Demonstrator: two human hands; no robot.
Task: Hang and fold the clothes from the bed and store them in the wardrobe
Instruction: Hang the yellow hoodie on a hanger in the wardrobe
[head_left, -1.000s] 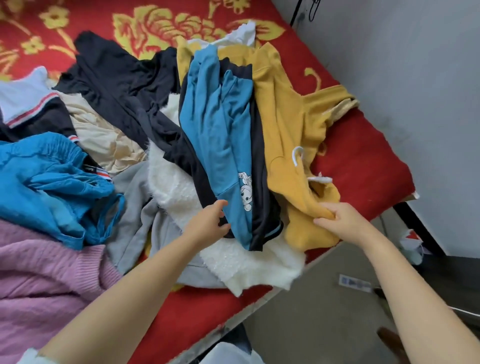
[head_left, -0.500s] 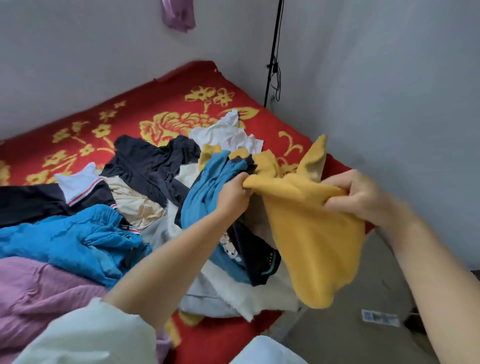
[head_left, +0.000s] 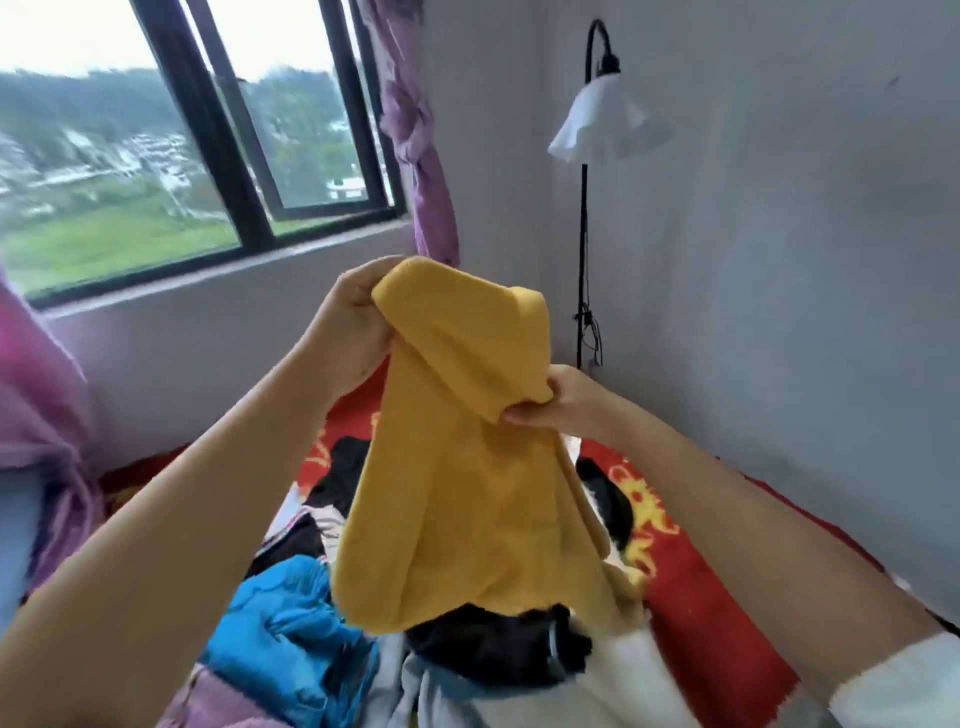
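Over at my far left, a pink curtain (head_left: 36, 405) hangs blurred at the edge of view, and beyond it the window (head_left: 208, 156) with its dark frame looks out on green hills. Below that, on the bed (head_left: 717, 613), a blue garment (head_left: 291, 618) lies bunched beside a purple knit (head_left: 218, 709) at the bottom edge. My left hand (head_left: 350, 332) is raised in front of the sill, its fingers curled round the top edge of the yellow sweater (head_left: 467, 493). That sweater hangs in the air between my two hands, draping down over a dark garment (head_left: 493, 649) in the pile; whether its hem touches the pile I cannot tell. My right hand (head_left: 563, 402) sits lower, pinching a fold of the same yellow cloth between thumb and fingers. Behind it a purple curtain (head_left: 421, 156) is knotted beside the window, and further right a lamp (head_left: 605, 122) with a white shade stands against the grey wall (head_left: 805, 260).
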